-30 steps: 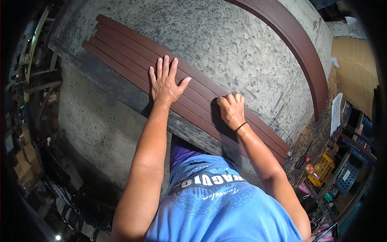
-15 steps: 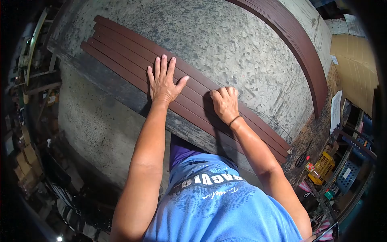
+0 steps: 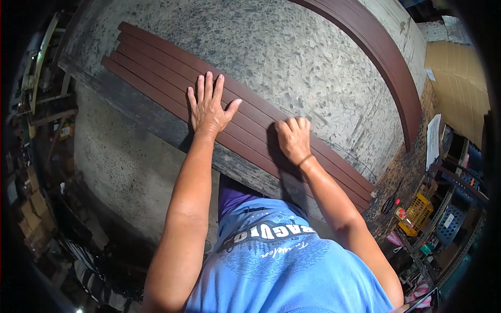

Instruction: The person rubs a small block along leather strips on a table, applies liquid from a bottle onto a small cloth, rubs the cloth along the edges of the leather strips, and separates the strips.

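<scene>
Several long, narrow dark-brown slats (image 3: 162, 63) lie side by side at a slant on the worktable (image 3: 250, 47), their left ends staggered. My left hand (image 3: 210, 110) lies flat on them, left of their middle, with its fingers and thumb spread. Farther right, my right hand (image 3: 293, 139) is curled with its knuckles up, over the far slats. Its fingertips are folded under, so anything in them is hidden. A dark band circles the right wrist.
A stack of curved brown strips (image 3: 378, 47) arcs along the table's far right. Beyond it are cardboard (image 3: 456, 88) and a white paper (image 3: 433, 141). A yellow basket (image 3: 416, 214) and a blue basket (image 3: 450, 224) sit at the lower right. Cluttered shelves line the left.
My right hand has shifted slightly left along the slats since the first frame, still curled. My left hand stays spread on the slats. The whole view has drifted a little.
</scene>
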Motion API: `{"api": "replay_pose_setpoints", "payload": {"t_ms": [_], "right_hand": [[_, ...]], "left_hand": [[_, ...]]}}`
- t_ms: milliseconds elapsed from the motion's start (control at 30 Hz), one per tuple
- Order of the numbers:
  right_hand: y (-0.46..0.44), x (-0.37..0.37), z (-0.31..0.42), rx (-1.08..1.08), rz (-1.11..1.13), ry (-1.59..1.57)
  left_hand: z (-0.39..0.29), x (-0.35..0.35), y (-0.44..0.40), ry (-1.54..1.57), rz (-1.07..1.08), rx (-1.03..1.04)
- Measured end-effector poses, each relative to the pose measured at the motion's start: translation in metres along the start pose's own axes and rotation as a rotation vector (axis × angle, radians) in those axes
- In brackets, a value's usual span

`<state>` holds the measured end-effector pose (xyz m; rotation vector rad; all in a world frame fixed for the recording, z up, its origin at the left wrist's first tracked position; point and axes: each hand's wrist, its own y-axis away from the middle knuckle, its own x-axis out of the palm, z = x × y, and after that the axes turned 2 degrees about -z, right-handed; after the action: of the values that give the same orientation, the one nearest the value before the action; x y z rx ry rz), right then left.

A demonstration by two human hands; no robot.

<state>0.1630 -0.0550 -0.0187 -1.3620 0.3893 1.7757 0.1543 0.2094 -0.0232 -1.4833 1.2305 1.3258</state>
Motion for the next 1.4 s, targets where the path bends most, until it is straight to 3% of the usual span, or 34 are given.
{"api": "replay_pose_setpoints", "payload": {"t_ms": [400, 500, 633, 800, 967, 1067, 1133, 1200, 1333, 1367, 1400], "right_hand": [[-0.017, 0.013, 0.006, 0.008, -0.056, -0.017], [0.021, -0.014, -0.006, 0.049, 0.065, 0.026], [0.105, -0.065, -0.048, 0.292, 0.108, 0.108], [0.180, -0.080, -0.065, 0.682, -0.126, 0.241], [0.193, -0.054, -0.060, 0.763, -0.221, 0.339], [0.192, -0.050, -0.059, 0.775, -0.246, 0.360], [0.194, -0.049, -0.060, 0.757, -0.260, 0.346], [0.194, -0.049, -0.062, 0.770, -0.255, 0.338], [0.192, -0.055, -0.062, 0.723, -0.266, 0.316], [0.190, -0.061, -0.061, 0.721, -0.261, 0.319], [0.186, -0.069, -0.058, 0.630, -0.205, 0.277]], "left_hand": [[-0.001, 0.000, -0.001, -0.007, -0.001, 0.001], [0.000, -0.001, -0.002, -0.011, 0.019, -0.008], [-0.003, -0.004, -0.002, -0.036, 0.059, -0.023], [-0.007, -0.007, -0.005, -0.076, 0.109, -0.030], [-0.012, -0.017, -0.006, -0.085, 0.227, -0.056], [-0.033, 0.009, 0.002, -0.114, 0.133, -0.048], [-0.086, 0.005, 0.031, -0.057, 0.175, 0.136], [-0.135, 0.018, 0.073, 0.036, 0.154, 0.496], [-0.188, 0.015, 0.141, 0.606, 0.482, 1.162], [-0.183, 0.018, 0.141, 0.612, 0.482, 1.160], [-0.171, 0.005, 0.131, 0.694, 0.427, 1.022]]}}
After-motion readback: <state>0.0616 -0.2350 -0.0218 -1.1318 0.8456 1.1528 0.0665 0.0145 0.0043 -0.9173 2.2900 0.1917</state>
